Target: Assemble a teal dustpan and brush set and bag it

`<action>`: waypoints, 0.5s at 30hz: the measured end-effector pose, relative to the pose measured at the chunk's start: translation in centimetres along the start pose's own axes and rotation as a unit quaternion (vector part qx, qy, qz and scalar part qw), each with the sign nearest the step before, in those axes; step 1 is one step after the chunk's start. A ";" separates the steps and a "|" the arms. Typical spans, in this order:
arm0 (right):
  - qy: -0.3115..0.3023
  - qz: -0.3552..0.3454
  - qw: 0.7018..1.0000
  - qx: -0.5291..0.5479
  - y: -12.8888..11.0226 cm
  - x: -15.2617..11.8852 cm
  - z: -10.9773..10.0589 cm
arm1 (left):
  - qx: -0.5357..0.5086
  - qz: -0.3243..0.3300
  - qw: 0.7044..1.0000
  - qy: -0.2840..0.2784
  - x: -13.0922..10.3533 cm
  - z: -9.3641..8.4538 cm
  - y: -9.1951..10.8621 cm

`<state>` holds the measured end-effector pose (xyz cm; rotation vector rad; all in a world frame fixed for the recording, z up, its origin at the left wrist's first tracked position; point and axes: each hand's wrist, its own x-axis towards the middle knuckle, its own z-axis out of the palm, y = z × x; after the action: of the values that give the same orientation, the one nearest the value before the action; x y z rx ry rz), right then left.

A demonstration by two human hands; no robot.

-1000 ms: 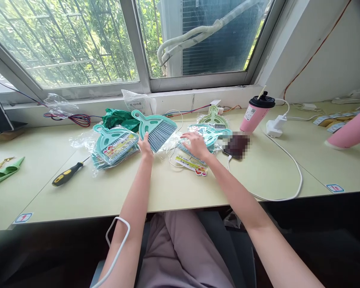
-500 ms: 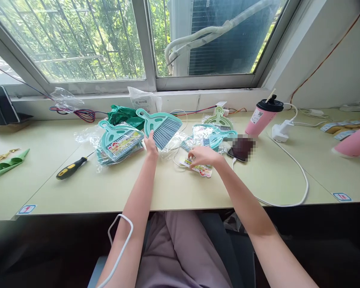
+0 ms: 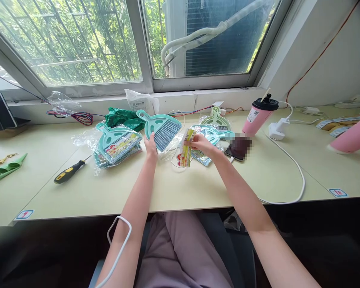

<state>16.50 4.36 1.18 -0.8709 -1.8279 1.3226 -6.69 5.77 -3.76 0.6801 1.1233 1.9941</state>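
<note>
A teal dustpan with a grey-bristled brush (image 3: 165, 132) is raised and tilted in my left hand (image 3: 150, 146), whose fingers grip its lower left edge. My right hand (image 3: 201, 145) pinches a printed cardboard label (image 3: 185, 150), yellow with red pictures, held up just right of the dustpan set. Left of my left hand lies a stack of teal dustpan-and-brush sets (image 3: 117, 146) in clear bags, the top one with a similar label. Behind my right hand are more teal sets (image 3: 217, 134), partly hidden by it, and a green dustpan set (image 3: 216, 119).
A screwdriver (image 3: 70, 172) lies at left, near green pod-like objects (image 3: 6, 170). A phone (image 3: 237, 152) with a white cable, a pink cup (image 3: 259, 116) and a white charger (image 3: 278, 129) stand to the right. Green plastic (image 3: 121, 119) lies by the window ledge.
My right hand has lifted the label off the table and turned it upright, bringing it closer to the dustpan set. My left hand keeps its hold on the set.
</note>
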 end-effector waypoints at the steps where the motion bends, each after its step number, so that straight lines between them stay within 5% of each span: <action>1: 0.044 0.004 0.999 0.033 0.2 0.3 0.2 | 0.003 0.005 1.000 -0.010 -0.2 0.2 -0.2; 6: 0.179 0.026 0.980 0.087 1.7 1.3 1.0 | 0.030 0.016 0.996 -0.087 -2.3 2.0 -1.2; 15: 0.332 0.019 0.943 0.012 2.1 0.7 1.9 | 0.035 0.009 0.972 -0.232 -6.6 4.2 -1.5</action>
<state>14.74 4.57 -1.11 -1.1689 -1.2647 0.9078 0.81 3.03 -3.63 1.1280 0.9046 1.6903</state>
